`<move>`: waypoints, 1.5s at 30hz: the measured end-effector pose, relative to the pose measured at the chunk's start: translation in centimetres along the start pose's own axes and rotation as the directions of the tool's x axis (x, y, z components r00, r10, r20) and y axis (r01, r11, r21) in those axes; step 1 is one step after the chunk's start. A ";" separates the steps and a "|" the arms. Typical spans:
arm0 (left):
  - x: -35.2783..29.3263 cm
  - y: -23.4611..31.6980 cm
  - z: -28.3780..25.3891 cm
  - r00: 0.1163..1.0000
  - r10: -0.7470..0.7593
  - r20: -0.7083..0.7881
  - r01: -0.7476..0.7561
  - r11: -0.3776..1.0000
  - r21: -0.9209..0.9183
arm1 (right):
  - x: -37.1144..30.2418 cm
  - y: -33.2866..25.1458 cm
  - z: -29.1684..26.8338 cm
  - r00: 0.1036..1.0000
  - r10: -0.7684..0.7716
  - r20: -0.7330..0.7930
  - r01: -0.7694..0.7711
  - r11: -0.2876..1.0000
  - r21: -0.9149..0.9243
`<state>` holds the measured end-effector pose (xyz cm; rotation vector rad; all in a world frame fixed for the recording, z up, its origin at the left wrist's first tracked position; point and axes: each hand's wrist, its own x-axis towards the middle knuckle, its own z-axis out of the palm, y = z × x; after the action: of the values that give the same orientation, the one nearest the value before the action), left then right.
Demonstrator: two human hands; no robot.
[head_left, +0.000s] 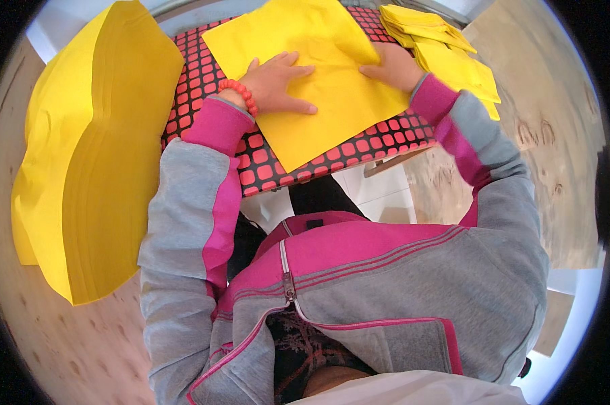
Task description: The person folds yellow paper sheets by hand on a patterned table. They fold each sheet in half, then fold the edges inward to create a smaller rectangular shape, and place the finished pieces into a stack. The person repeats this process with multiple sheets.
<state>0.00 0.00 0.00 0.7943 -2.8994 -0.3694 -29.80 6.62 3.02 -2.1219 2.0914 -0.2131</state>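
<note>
A large yellow sheet [339, 128] of smooth, cloth-like material lies on the table in front of me, one corner pointing toward my body. My left hand [278, 82], with a red beaded bracelet at the wrist, rests flat on its left part, fingers spread. At the sheet's right edge is my right hand [394, 67]. Its thumb lies on top of the sheet and the other fingers close round the edge, partly hidden. Shallow creases run across the sheet between the two hands.
A thick stack of yellow sheets [126, 155] stands at my left on a wooden surface [82, 344]. Folded yellow pieces [457, 67] are piled at the far right, beside a wooden board [541, 135]. A red-and-black patterned cover [332, 158] lies over the table.
</note>
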 end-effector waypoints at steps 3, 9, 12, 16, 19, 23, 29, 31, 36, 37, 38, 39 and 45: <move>0.2 0.0 -0.2 1.000 0.002 0.020 -0.002 1.000 -0.009 | 3.2 2.5 -1.9 0.904 0.054 0.424 -0.346 0.676 0.651; -0.1 -0.2 -0.3 1.000 0.009 0.025 -0.008 1.000 -0.026 | 5.3 3.9 -5.0 0.781 -0.041 0.624 -0.417 0.708 0.569; 0.3 0.0 -0.5 0.999 0.004 0.037 -0.002 0.999 -0.035 | 4.5 4.0 -5.0 0.793 0.065 0.606 -0.409 0.793 0.451; -0.2 0.1 -0.8 0.999 0.002 0.041 0.001 0.998 -0.067 | 7.6 4.2 -3.8 0.774 -0.073 0.629 -0.528 0.472 0.705; -0.4 0.3 -0.9 0.999 -0.006 0.052 0.009 0.998 -0.058 | 12.5 3.9 -1.6 0.816 -0.123 0.565 -0.517 0.279 0.809; -0.4 0.8 -1.1 0.998 -0.023 0.062 0.024 1.000 -0.016 | 16.7 3.3 -0.8 0.827 -0.135 0.545 -0.510 0.228 0.830; -0.4 0.5 -1.6 0.997 -0.026 0.066 0.030 0.998 -0.056 | 17.1 0.4 0.5 0.986 -0.155 -0.057 0.165 0.937 0.308; -0.3 0.4 -1.6 0.998 -0.050 0.050 0.053 0.997 -0.059 | 15.7 0.0 1.3 0.666 -0.704 -0.247 0.481 0.658 -0.579; -0.3 0.7 -1.1 0.996 -0.085 -0.036 0.086 0.996 0.016 | 15.1 0.7 1.9 0.693 -0.633 -0.346 0.434 0.749 -0.501; -0.4 0.7 -1.1 0.995 -0.096 -0.027 0.097 0.995 0.031 | 15.5 1.2 1.8 0.749 -0.530 -0.397 0.396 0.839 -0.373; -0.4 0.8 -1.0 0.994 -0.106 -0.016 0.106 0.993 0.045 | 15.9 1.6 1.6 0.816 -0.404 -0.413 0.336 0.913 -0.230; -0.5 0.8 -1.0 0.994 -0.107 -0.015 0.108 0.993 0.050 | 16.4 2.3 1.3 0.958 -0.184 -0.218 0.225 0.957 0.183; -0.5 0.7 -1.2 0.993 -0.120 0.020 0.119 0.992 0.043 | 16.3 5.3 0.1 0.858 -0.158 0.488 -0.430 0.298 0.852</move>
<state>0.33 0.56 1.34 0.9793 -2.8975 -0.3322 -34.75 -9.77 1.73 -1.0260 1.2155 -0.6320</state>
